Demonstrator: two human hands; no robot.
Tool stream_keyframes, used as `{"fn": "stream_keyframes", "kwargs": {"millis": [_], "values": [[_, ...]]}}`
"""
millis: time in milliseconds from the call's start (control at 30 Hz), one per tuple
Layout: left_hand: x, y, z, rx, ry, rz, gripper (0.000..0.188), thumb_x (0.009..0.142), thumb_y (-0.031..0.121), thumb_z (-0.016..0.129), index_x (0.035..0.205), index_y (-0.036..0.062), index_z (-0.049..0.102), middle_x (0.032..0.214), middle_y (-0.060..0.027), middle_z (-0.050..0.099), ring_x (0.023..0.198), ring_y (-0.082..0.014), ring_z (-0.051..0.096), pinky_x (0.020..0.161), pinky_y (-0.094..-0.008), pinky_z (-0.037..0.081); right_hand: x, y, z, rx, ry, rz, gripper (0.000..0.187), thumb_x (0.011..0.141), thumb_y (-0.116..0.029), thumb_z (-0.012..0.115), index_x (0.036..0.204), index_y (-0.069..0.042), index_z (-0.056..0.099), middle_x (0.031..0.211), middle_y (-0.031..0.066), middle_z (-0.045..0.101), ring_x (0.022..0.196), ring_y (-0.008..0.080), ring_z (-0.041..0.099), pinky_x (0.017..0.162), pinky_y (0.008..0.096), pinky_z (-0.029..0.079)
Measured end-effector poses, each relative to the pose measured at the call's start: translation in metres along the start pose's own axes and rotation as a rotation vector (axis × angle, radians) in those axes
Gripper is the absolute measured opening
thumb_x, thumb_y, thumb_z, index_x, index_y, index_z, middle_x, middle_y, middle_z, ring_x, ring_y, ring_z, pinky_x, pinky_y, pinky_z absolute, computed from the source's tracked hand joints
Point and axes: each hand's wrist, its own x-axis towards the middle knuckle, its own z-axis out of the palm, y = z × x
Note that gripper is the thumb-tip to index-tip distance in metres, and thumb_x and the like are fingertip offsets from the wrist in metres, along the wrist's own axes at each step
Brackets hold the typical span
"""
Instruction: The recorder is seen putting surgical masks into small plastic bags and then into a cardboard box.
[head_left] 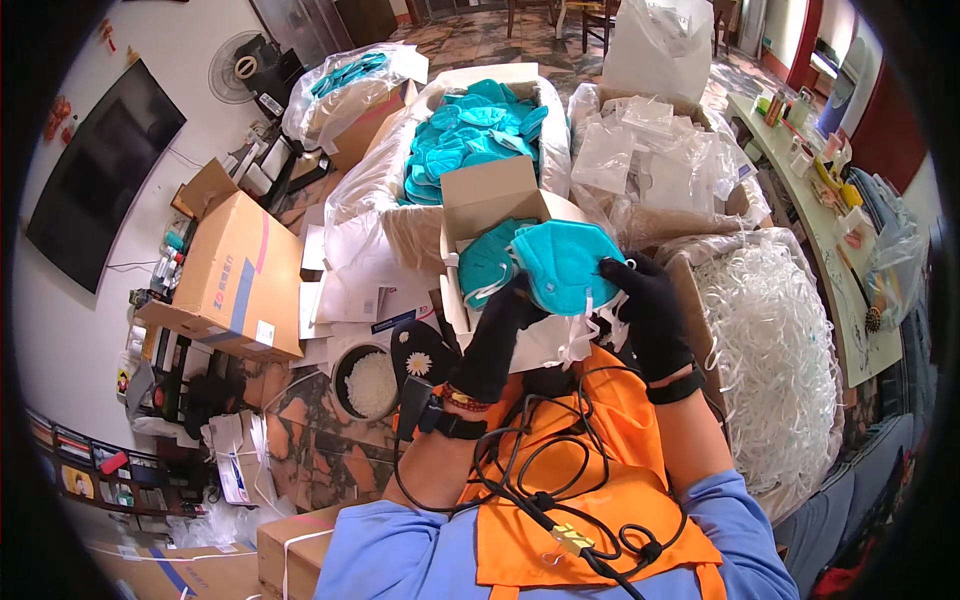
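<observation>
While both gloved hands — left hand [500, 335], right hand [650, 310] — clamp the teal mask [565, 262], fingertips stay hidden.

Both hands [575, 315] (black-gloved) hold a teal mask [565, 262] above an open carton [490, 205].

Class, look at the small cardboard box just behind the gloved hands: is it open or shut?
Open. The small cardboard box has its flap raised, and teal masks show inside it.
</observation>
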Motion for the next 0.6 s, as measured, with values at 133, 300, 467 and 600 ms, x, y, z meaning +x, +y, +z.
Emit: {"fn": "stream_keyframes", "kwargs": {"millis": [133,300,467,600], "values": [[0.008,-0.018,0.014,0.432,0.163,0.185,0.030,0.087,0.026,0.070,0.104,0.0022,0.065,0.087,-0.0065,0.067,0.075,-0.0158,0.062,0.065,-0.0311,0.048,-0.004,0.005,0.024,0.063,0.012,-0.006,0.028,0.082,-0.028,0.070,0.101,-0.007,0.066,0.080,-0.0014,0.063,0.065,0.0062,0.054,0.055,0.0214,0.038],[0.015,-0.039,-0.010,0.865,0.288,0.503,0.029,0.089,0.020,0.064,0.117,0.0110,0.061,0.081,-0.0134,0.064,0.065,-0.0293,0.062,0.054,-0.0396,0.045,-0.024,0.008,0.028,-0.085,-0.242,-0.005,0.024,0.089,-0.026,0.062,0.101,-0.005,0.067,0.080,-0.0010,0.062,0.063,0.0072,0.057,0.055,0.0207,0.043],[0.022,-0.030,-0.019,1.018,0.194,0.319,0.028,0.090,0.022,0.062,0.116,0.0123,0.060,0.082,-0.0120,0.062,0.070,-0.0277,0.061,0.058,-0.0409,0.047,-0.019,0.036,0.017,-0.063,-0.392,0.208,0.024,0.091,-0.028,0.063,0.097,-0.005,0.067,0.077,-0.0028,0.061,0.066,0.0057,0.054,0.060,0.0215,0.043],[0.001,-0.027,-0.007,0.170,0.244,-0.015,0.023,0.093,0.022,0.061,0.110,0.0060,0.060,0.099,-0.0002,0.059,0.083,-0.0092,0.055,0.066,-0.0260,0.048,-0.032,0.034,0.024,0.453,-0.275,0.266,0.017,0.095,-0.023,0.057,0.096,-0.008,0.064,0.079,-0.0023,0.059,0.071,0.0056,0.054,0.063,0.0214,0.042]]}}
